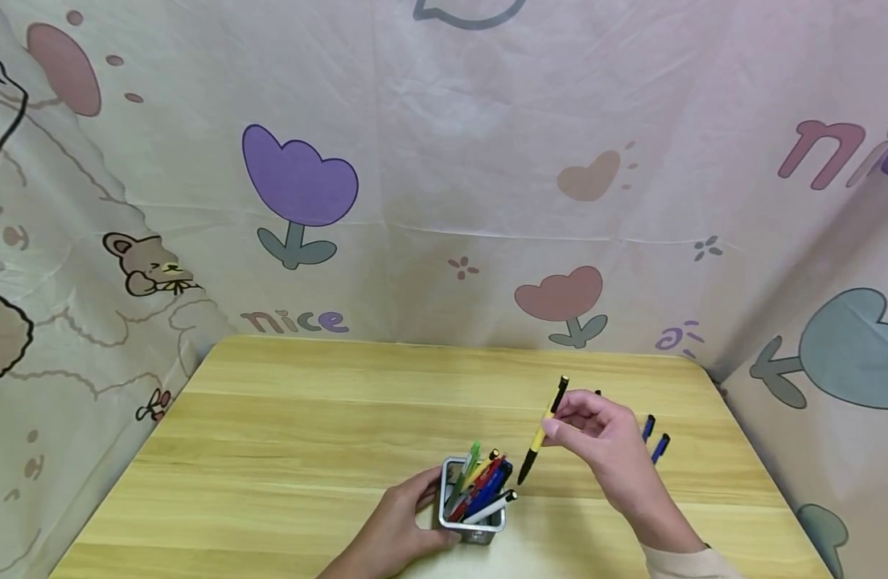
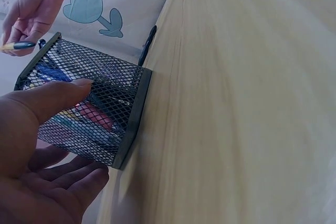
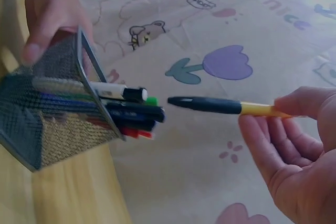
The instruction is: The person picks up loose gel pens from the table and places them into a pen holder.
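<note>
Yellow-and-black pen is pinched by the right hand, just right of centre in the lower half of the head view, tip angled down right beside the mesh holder. That one's gripped by the left hand around bottom centre, pretty loaded with assorted pens. Couple of blue pens are partly hidden, lower right.

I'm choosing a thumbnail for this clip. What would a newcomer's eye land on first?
Probably the yellow-and-black pen, pinched in the right hand just right of the dark square wire-mesh holder of coloured pens that the left hand grips at the head view's lower centre. Next, likely the large purple tulip printed on the cream fabric backdrop, upper left.
</note>
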